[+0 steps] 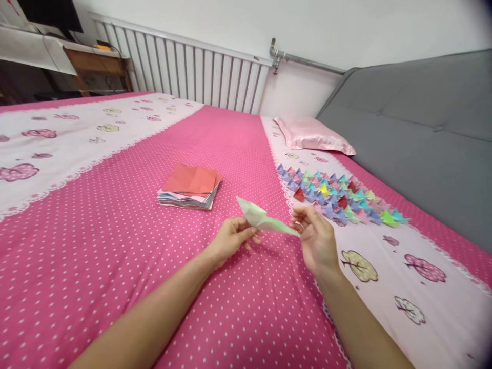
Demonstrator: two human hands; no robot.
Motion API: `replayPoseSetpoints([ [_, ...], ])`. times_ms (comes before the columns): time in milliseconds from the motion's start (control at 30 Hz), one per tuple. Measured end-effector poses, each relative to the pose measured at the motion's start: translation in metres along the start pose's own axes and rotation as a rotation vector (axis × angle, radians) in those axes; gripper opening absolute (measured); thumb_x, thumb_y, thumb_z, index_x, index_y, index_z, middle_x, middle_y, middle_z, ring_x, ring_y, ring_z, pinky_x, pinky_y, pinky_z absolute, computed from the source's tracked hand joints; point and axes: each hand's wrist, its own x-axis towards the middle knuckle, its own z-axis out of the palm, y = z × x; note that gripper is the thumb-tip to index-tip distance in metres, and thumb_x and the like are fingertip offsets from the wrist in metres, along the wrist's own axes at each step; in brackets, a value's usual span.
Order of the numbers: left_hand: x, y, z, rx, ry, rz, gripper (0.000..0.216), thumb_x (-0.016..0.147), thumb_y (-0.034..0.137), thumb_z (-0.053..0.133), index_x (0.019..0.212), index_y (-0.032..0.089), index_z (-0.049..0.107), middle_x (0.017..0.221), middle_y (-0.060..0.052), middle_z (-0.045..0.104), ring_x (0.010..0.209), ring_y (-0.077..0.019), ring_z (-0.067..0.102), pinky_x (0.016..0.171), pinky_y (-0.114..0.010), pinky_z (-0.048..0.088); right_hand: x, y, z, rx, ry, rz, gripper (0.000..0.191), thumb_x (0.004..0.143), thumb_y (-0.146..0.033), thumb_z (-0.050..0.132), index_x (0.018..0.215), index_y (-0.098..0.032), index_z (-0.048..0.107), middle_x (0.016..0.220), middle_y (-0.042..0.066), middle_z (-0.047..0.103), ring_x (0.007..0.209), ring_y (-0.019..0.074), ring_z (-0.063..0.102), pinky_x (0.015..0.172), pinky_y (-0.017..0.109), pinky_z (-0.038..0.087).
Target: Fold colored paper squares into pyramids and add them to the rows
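A pale green folded sheet of origami paper [265, 221] is held up just above the bedspread, partly folded with pointed ends. My left hand [232, 237] pinches its left part between thumb and fingers. At the paper's right tip are the curled fingers of my right hand [315, 234], closed against that tip. To the left lies a stack of square paper sheets [188, 189], a red one on top, its edges uneven. Beyond my right hand stand rows of small folded paper boats [338, 197] in blue, purple, green, pink, red and yellow.
The pink dotted bedspread [230, 143] covers a wide bed. A pink satin pillow [313, 136] lies at the far right, against a grey padded headboard [415, 113]. A white radiator [184, 66] and a pipe [307, 60] run along the wall; a desk [96, 64] with a monitor [54, 14] stands far left.
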Motion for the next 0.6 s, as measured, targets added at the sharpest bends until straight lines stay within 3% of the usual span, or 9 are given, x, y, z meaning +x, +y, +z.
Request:
replayPoseSetpoints([
  [133, -0.001, -0.001, 0.002, 0.076, -0.003, 0.060, 0.022, 0.072, 0.031, 0.065, 0.080, 0.011, 0.063, 0.064, -0.001, 0.060, 0.048, -0.0068, 0.050, 0.045, -0.019, 0.041, -0.010, -0.006, 0.004, -0.032, -0.189, 0.048, 0.023, 0.078, -0.040, 0.059, 0.084, -0.019, 0.068, 0.080, 0.003, 0.061, 0.076, 0.0137, 0.056, 0.068, 0.026, 0.046],
  [300, -0.002, -0.005, 0.001, 0.110, -0.091, 0.023, 0.026, 0.076, 0.038, 0.060, 0.080, 0.012, 0.059, 0.065, 0.000, 0.057, 0.047, -0.0065, 0.049, 0.047, -0.021, 0.043, -0.018, -0.014, 0.005, -0.158, -0.379, 0.068, 0.024, 0.077, -0.038, 0.061, 0.094, -0.021, 0.065, 0.091, 0.005, 0.063, 0.085, 0.0168, 0.057, 0.077, 0.030, 0.046],
  [500, -0.001, -0.008, -0.003, 0.214, -0.194, 0.081, 0.027, 0.081, 0.040, 0.052, 0.081, 0.014, 0.056, 0.065, 0.000, 0.055, 0.050, -0.0078, 0.048, 0.048, -0.020, 0.041, -0.022, -0.018, 0.006, -0.272, -0.516, 0.052, 0.034, 0.072, -0.037, 0.066, 0.102, -0.022, 0.060, 0.102, 0.006, 0.062, 0.093, 0.0197, 0.057, 0.082, 0.034, 0.047],
  [600, -0.001, -0.008, -0.004, 0.321, -0.221, 0.155, 0.027, 0.085, 0.038, 0.047, 0.092, 0.016, 0.060, 0.073, -0.002, 0.059, 0.060, -0.0116, 0.053, 0.057, -0.023, 0.044, -0.024, -0.018, 0.008, -0.296, -0.534, 0.040, 0.034, 0.072, -0.036, 0.066, 0.103, -0.023, 0.059, 0.104, 0.006, 0.061, 0.097, 0.0203, 0.057, 0.082, 0.034, 0.047],
])
